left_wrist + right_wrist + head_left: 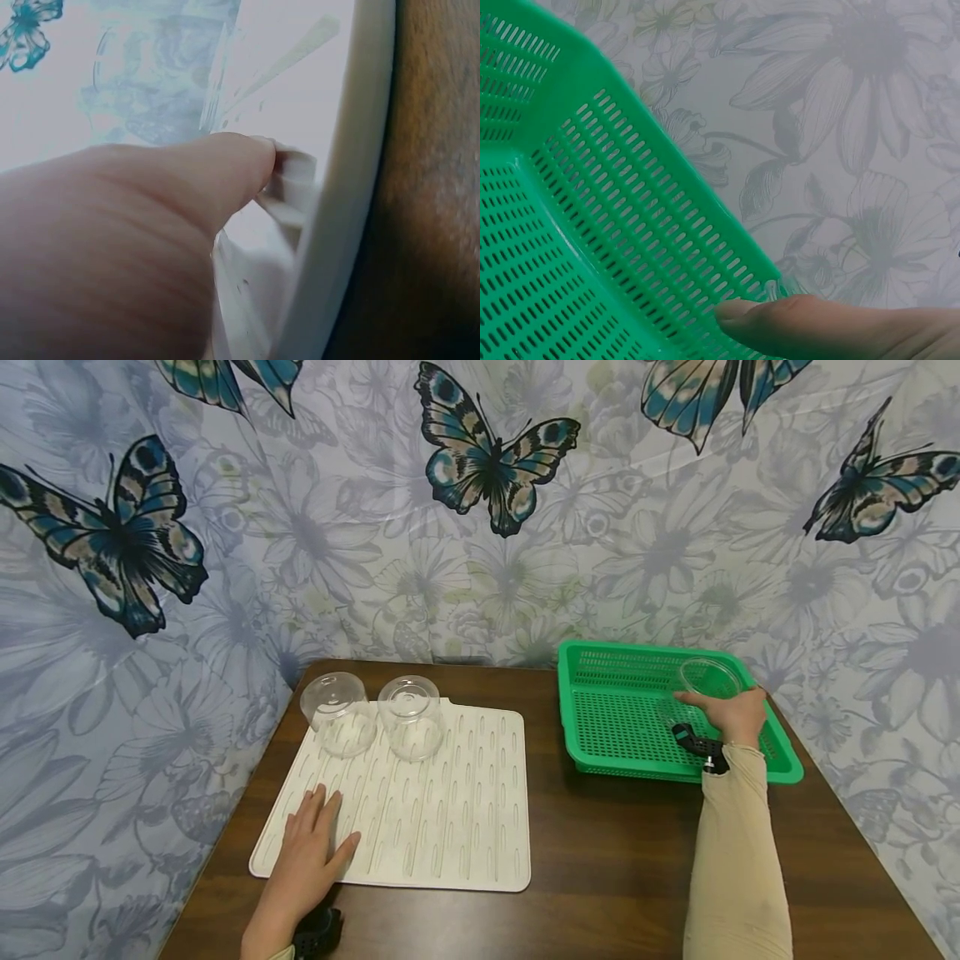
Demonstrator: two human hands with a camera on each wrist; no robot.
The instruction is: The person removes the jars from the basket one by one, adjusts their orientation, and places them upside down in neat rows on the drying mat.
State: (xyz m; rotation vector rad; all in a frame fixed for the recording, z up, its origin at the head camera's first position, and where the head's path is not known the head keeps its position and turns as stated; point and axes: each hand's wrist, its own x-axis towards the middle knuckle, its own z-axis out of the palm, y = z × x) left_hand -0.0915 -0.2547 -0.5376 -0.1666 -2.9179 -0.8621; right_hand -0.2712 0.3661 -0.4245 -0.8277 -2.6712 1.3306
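In the head view my left hand (307, 847) rests with straight, spread fingers on the front left of a white ribbed drying board (480, 827). Two clear cups stand upside down at the board's back left: one cup (341, 714) at the corner, the other cup (411, 718) just right of it. Over at the right, my right hand (738, 717) grips a clear cup (708, 677) by its side, its round rim facing up, inside a green basket (600, 760). The right wrist view shows the thumb (780, 322) against the cup's edge, most of the cup being hidden.
Both board and basket lie on a dark brown wooden table (600, 860). Behind it, close to the back edge, hangs a cloth (495, 585) printed with flowers and butterflies. The basket has slotted walls and a raised rim, and sits near the table's right edge.
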